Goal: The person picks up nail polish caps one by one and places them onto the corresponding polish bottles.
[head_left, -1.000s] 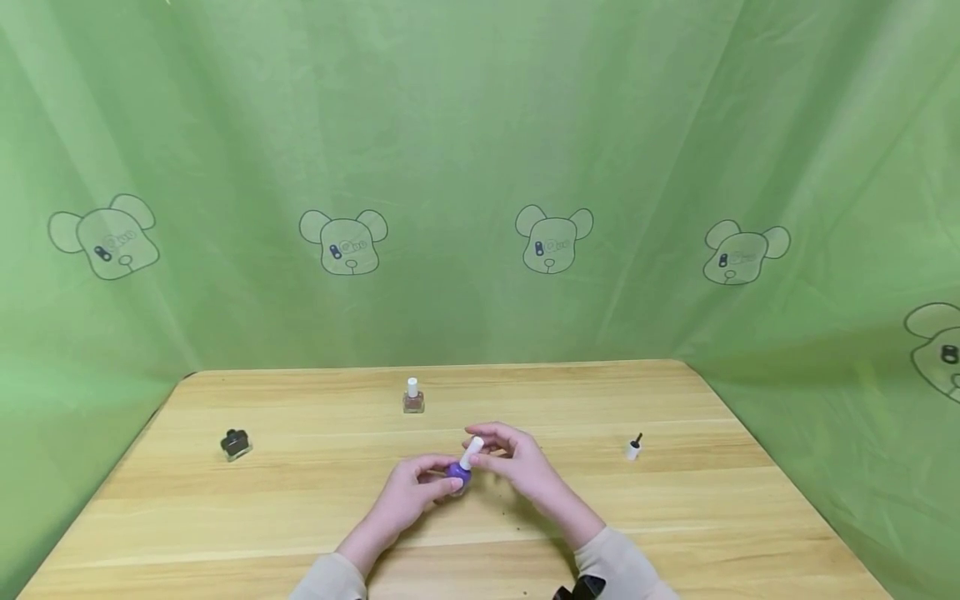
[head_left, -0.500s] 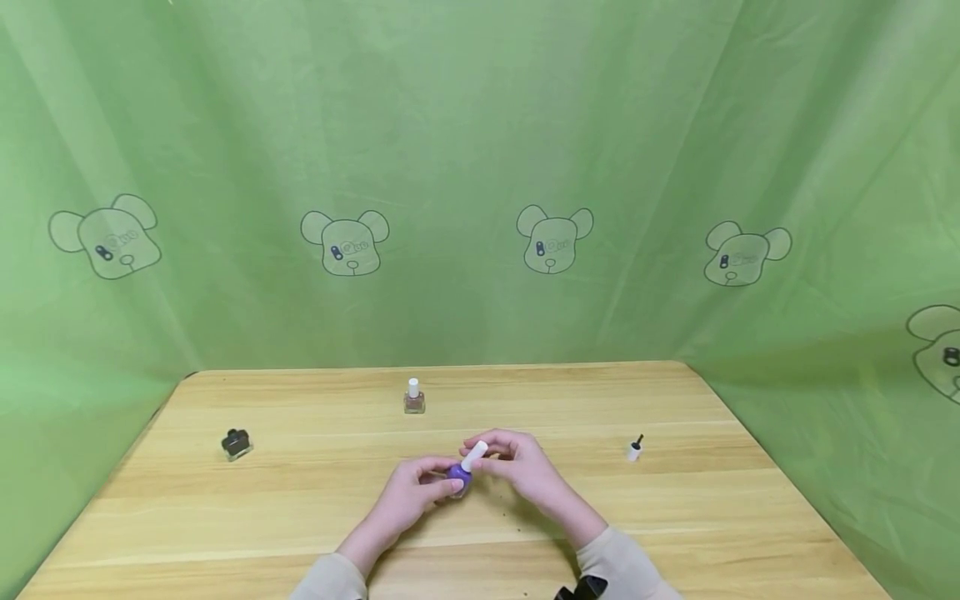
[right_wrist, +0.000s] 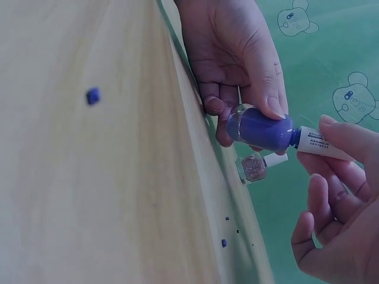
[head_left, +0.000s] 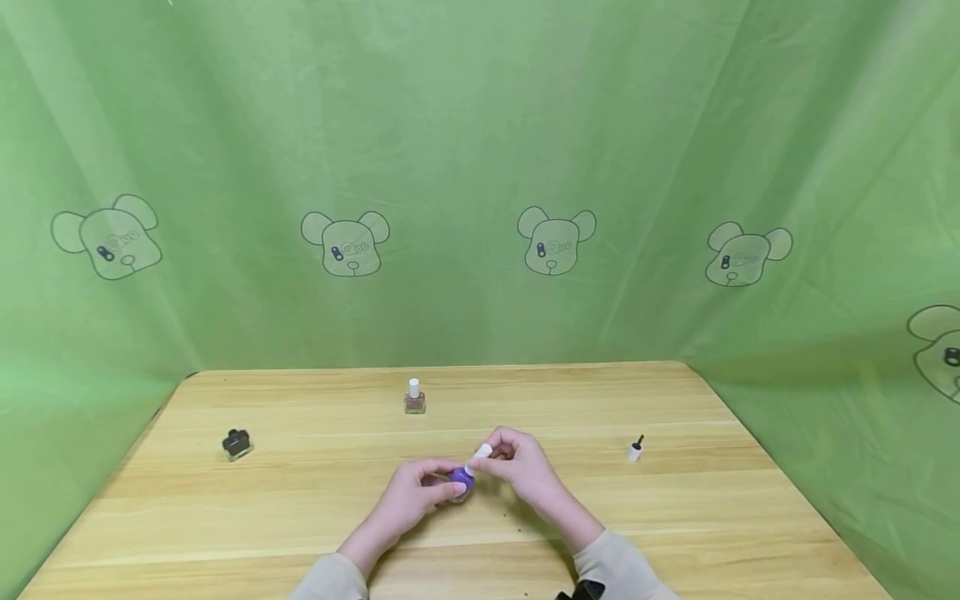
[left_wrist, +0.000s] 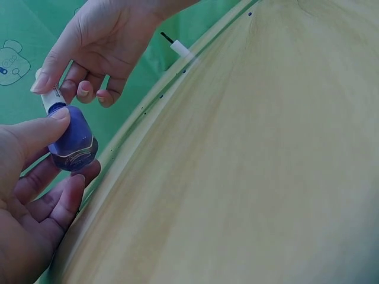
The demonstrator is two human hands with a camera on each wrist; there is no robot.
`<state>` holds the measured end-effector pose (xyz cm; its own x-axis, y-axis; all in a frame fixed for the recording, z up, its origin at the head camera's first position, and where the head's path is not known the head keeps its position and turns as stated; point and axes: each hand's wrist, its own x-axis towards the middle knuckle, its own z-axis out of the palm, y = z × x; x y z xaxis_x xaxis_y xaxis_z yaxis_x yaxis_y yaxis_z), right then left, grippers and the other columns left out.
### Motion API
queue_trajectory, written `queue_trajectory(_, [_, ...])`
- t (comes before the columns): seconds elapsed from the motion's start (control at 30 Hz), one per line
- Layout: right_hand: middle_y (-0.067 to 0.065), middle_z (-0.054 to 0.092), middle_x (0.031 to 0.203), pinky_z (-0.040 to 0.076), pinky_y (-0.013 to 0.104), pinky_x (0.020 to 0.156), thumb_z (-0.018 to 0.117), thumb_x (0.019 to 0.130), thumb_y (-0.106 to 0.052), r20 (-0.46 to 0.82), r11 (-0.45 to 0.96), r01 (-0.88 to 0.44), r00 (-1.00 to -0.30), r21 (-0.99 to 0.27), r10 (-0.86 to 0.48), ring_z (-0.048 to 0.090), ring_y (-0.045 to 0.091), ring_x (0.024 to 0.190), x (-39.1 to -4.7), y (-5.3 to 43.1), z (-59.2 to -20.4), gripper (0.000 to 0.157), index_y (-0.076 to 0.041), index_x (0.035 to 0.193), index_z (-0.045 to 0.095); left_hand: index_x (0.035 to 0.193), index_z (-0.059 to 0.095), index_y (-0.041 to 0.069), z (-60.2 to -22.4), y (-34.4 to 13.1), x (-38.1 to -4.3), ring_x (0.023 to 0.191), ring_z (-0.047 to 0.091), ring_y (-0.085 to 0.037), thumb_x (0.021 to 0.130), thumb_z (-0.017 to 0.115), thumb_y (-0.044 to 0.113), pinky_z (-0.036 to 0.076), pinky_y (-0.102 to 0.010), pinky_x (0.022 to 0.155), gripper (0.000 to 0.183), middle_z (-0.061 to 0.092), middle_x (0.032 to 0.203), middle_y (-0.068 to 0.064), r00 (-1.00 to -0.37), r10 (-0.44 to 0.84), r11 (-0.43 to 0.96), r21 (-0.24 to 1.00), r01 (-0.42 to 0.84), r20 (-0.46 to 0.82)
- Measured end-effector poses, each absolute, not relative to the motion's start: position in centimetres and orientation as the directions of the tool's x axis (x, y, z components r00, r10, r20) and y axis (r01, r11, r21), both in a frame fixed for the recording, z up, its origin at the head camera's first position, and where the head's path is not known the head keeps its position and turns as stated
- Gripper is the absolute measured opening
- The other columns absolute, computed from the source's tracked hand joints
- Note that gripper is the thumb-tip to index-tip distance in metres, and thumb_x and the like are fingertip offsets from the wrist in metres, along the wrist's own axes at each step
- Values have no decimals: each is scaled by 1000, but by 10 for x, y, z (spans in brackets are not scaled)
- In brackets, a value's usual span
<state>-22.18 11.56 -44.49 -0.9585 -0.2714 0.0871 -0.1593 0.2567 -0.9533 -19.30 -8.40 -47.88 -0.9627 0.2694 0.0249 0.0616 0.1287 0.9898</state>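
Note:
My left hand (head_left: 408, 496) holds a purple nail polish bottle (right_wrist: 263, 129) between thumb and fingers, tilted, over the middle of the table. My right hand (head_left: 528, 471) pinches its long white cap (right_wrist: 320, 142) between thumb and fingers. A short stretch of purple neck shows between cap and bottle in the right wrist view. In the left wrist view, the right hand's other fingers hang loosely curled beside the cap, and the purple bottle (left_wrist: 74, 136) has its base turned toward the camera.
On the wooden table (head_left: 300, 517) stand a pinkish-brown nail polish bottle (head_left: 415, 403) at the back and a black, open-topped bottle (head_left: 237, 444) at left. A white cap with a dark brush (head_left: 635, 451) stands at right. Small purple bits (right_wrist: 93, 96) lie near the hands. A green curtain surrounds the table.
My right thumb has shifted down along the white cap, covering more of it, and the hand has changed its hold. The left hand keeps the bottle almost in place; the other bottles stay put.

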Motion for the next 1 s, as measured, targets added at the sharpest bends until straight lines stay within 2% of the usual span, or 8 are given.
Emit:
queue_trajectory(0.17, [-6,59,69,44,17,58,81,76,-9,93,251,-155,-966,-955,-243,50,7,64,-221,114,-446,27,4,84,60,115,69,7,-479,-83,-193,75,60,-12,85,75,23,50,-20,56,34,72,97,-10,-961,274,141,988,66,26])
queue_trajectory(0.3, [-5,60,71,43,19,58,79,78,-11,86,251,-151,-964,-956,-253,50,7,65,-221,115,-446,27,5,89,61,116,69,7,-480,-83,-193,74,59,-13,85,74,24,48,-20,55,35,71,97,-9,-961,274,148,987,67,24])
queue_trajectory(0.37, [-2,64,78,45,21,62,77,82,-14,83,251,-155,-958,-956,-273,52,8,70,-222,116,-446,27,4,96,63,117,69,7,-480,-83,-194,75,59,-13,85,74,24,48,-20,55,36,72,98,-10,-963,270,150,987,66,24])
queue_trajectory(0.47, [7,71,97,46,26,76,72,87,-19,85,249,-168,-946,-954,-313,58,10,84,-224,118,-445,31,-1,111,64,118,68,8,-481,-83,-195,75,59,-12,85,74,25,49,-20,56,38,72,98,-10,-965,260,154,986,65,23])
queue_trajectory(0.57, [13,69,118,44,32,89,67,91,-21,111,239,-209,-923,-948,-368,61,16,103,-228,121,-445,39,-5,125,60,120,68,8,-481,-83,-195,75,60,-12,85,74,26,49,-20,57,39,73,98,-10,-967,255,157,986,63,22])
queue_trajectory(0.67, [14,66,126,45,35,93,66,91,-21,124,222,-239,-892,-945,-434,61,24,113,-230,125,-446,45,-8,133,56,120,67,8,-481,-83,-196,76,60,-12,86,74,26,49,-20,57,40,72,98,-10,-967,256,152,987,57,16])
queue_trajectory(0.8, [12,67,126,46,34,93,66,91,-22,108,224,-242,-869,-944,-483,63,23,113,-231,127,-446,46,-7,133,57,121,67,7,-482,-84,-196,77,60,-12,86,73,27,49,-20,58,40,72,99,-9,-966,257,147,988,52,13])
queue_trajectory(1.0, [11,70,119,45,34,96,70,89,-22,88,245,-215,-892,-945,-444,66,15,106,-230,126,-445,40,-3,123,63,119,67,6,-481,-83,-195,78,63,-12,86,73,25,51,-20,60,38,73,101,-12,-965,262,147,987,62,22])
